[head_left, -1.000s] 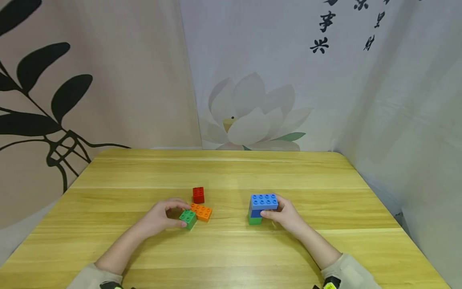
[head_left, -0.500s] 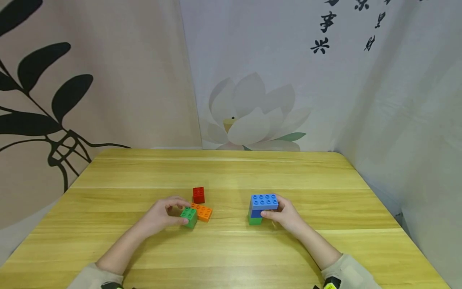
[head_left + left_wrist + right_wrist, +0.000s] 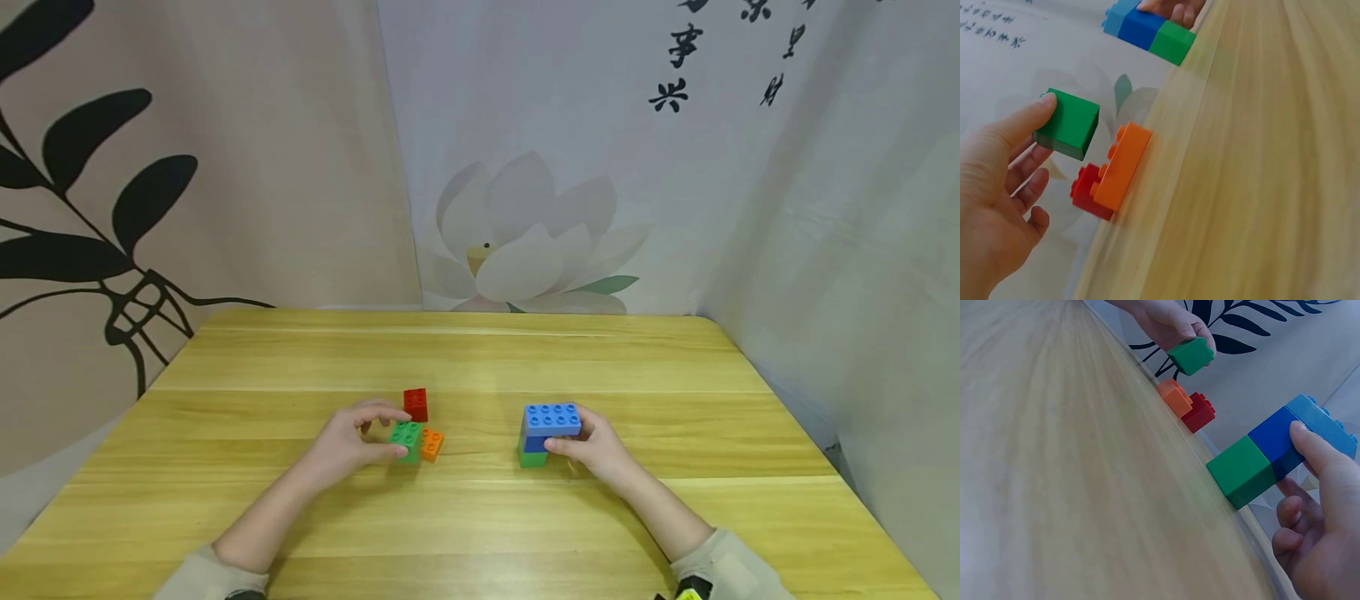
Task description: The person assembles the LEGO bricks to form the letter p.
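My left hand pinches a green toy brick between thumb and fingers. In the left wrist view this green brick is raised off the table, above an orange brick. The orange brick lies partly hidden behind it in the head view. On the right, my right hand grips a stack of three bricks: a green brick at the bottom, a dark blue brick in the middle and a longer light blue brick on top. The thumb presses on the dark blue one.
A red brick stands just behind the orange one. All of this is on a wooden table, whose far edge meets a curtain printed with leaves, a lotus and writing.
My left hand has lifted the green brick and moved it right and slightly away, so it now covers part of the orange brick. The right hand and its stack stay put.
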`<act>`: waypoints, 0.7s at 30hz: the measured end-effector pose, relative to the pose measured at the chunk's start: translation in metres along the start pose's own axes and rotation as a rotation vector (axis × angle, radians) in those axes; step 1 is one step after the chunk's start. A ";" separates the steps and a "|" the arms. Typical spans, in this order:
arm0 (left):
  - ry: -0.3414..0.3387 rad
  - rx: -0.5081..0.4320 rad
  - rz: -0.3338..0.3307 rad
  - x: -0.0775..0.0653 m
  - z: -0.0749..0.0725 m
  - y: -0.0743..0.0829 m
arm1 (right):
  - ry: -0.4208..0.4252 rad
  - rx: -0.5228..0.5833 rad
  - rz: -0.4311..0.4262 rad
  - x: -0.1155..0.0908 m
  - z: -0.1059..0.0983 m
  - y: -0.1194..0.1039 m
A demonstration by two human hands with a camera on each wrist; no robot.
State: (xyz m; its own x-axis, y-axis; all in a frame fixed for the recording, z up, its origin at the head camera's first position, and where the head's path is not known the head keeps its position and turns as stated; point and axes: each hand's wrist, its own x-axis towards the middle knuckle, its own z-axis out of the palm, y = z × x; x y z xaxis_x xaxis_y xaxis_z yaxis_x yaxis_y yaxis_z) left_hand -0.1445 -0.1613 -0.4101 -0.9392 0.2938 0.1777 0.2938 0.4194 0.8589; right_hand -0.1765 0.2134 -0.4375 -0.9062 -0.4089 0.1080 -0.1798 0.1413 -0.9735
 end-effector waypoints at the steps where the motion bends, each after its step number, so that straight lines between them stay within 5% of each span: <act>1: 0.005 0.000 0.005 0.001 0.001 0.001 | 0.001 -0.003 0.002 0.000 0.000 0.000; 21: 0.029 -0.111 0.054 0.023 0.036 0.031 | 0.008 -0.006 0.024 0.001 -0.001 -0.003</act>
State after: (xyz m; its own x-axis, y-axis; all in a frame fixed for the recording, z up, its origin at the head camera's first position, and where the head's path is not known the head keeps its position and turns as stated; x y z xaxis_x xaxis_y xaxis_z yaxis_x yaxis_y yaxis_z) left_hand -0.1512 -0.1108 -0.3967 -0.9276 0.2880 0.2378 0.3243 0.3051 0.8954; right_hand -0.1771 0.2133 -0.4343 -0.9132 -0.3984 0.0859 -0.1599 0.1564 -0.9747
